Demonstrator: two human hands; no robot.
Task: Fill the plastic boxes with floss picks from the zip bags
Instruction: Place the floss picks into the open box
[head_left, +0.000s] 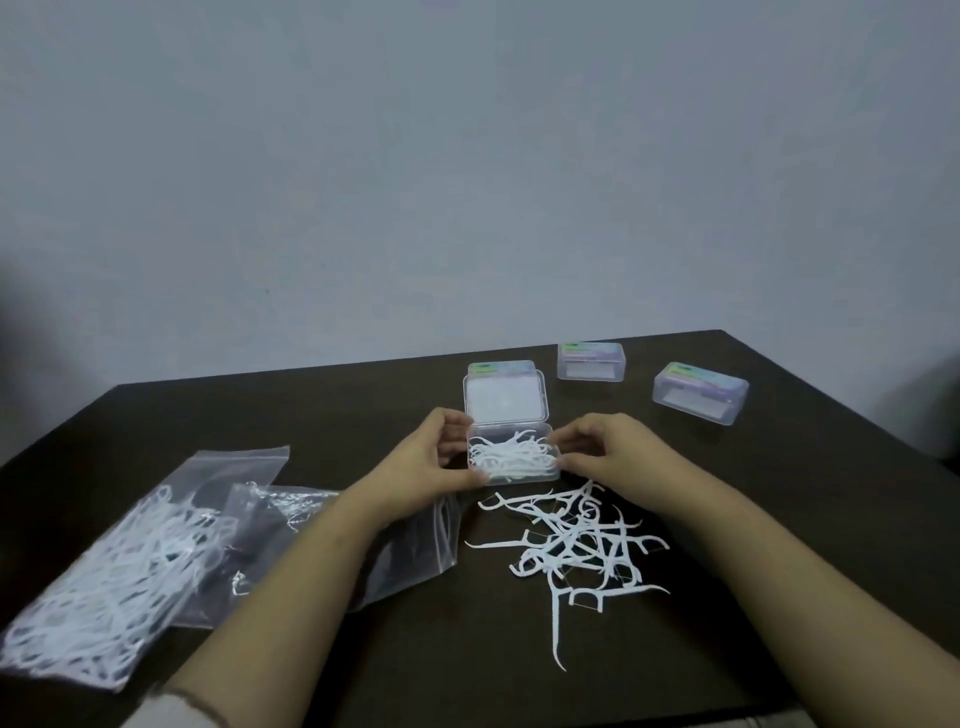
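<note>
A person's left hand (441, 457) and right hand (605, 449) are gripping the ends of an open box (514, 460) — fingers curled round it, mid-table (363, 405), partly filled with floss picks (511, 457). The picks, likely light, springy and prone to tangling, are best pinched by the handles. A loose pile (576, 545) is lying just in front; two bags (124, 566) are sitting left, two closed boxes (698, 392) behind — nothing blocking.

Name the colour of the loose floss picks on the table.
White, shown in the head view: loose floss picks.
</note>
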